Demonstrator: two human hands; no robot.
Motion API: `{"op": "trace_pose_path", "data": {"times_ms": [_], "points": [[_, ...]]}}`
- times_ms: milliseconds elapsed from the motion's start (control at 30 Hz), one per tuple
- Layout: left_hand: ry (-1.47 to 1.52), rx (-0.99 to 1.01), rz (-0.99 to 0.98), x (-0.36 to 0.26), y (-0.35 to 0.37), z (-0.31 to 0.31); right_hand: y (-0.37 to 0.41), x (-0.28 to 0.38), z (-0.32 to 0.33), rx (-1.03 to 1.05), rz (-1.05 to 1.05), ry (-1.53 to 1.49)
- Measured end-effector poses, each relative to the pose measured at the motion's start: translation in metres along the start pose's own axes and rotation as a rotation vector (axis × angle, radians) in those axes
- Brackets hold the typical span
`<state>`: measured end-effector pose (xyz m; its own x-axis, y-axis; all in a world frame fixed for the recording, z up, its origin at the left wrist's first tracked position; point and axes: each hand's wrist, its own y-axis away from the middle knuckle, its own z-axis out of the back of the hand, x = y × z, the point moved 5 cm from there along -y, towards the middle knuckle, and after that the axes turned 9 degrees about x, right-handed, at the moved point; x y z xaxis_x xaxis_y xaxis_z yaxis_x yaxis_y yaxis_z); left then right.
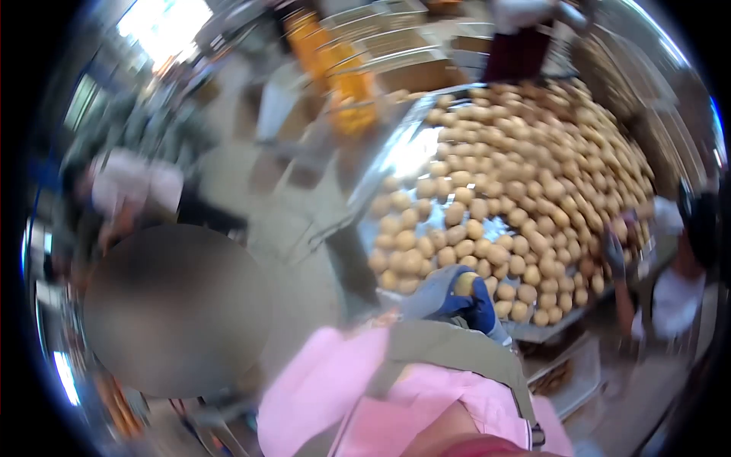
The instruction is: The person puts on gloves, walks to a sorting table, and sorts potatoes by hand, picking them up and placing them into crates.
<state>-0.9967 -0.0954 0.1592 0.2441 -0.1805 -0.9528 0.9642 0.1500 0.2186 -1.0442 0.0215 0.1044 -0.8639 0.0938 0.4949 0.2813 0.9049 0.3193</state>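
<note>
Both of my hands wear blue-grey gloves and are close together in front of my chest, at the near edge of the table. My left hand curves around a yellowish-tan, potato-like round item. On the other side of it, my right hand presses close in darker blue. Motion blur softens the fingers, and the item's lower part is hidden. Just beyond my hands lies a large heap of tan, round, potato-like produce. My pink sleeves and olive apron fill the bottom.
A co-worker in a white top reaches a gloved hand into the heap at right. Another person stands at the far end. Someone in pink bends at left. An orange chute, cardboard boxes and a plastic crate surround the table.
</note>
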Motion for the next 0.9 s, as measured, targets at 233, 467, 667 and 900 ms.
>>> {"op": "trace_pose_path", "data": {"times_ms": [233, 467, 667, 900], "points": [[-0.146, 0.124, 0.132, 0.002, -0.015, 0.0, -0.001, 0.02, -0.022, -0.025, 0.279, 0.113], [-0.283, -0.002, -0.281, -0.069, -0.002, 0.001, 0.035, 0.081, -0.053, -0.179, 0.537, 0.404], [-0.141, 0.041, -0.23, -0.069, 0.0, -0.008, 0.05, 0.09, -0.066, -0.248, 0.577, 0.601], [0.094, 0.165, -0.164, -0.052, 0.001, -0.008, 0.057, 0.079, -0.06, -0.294, 0.657, 0.564]]}}
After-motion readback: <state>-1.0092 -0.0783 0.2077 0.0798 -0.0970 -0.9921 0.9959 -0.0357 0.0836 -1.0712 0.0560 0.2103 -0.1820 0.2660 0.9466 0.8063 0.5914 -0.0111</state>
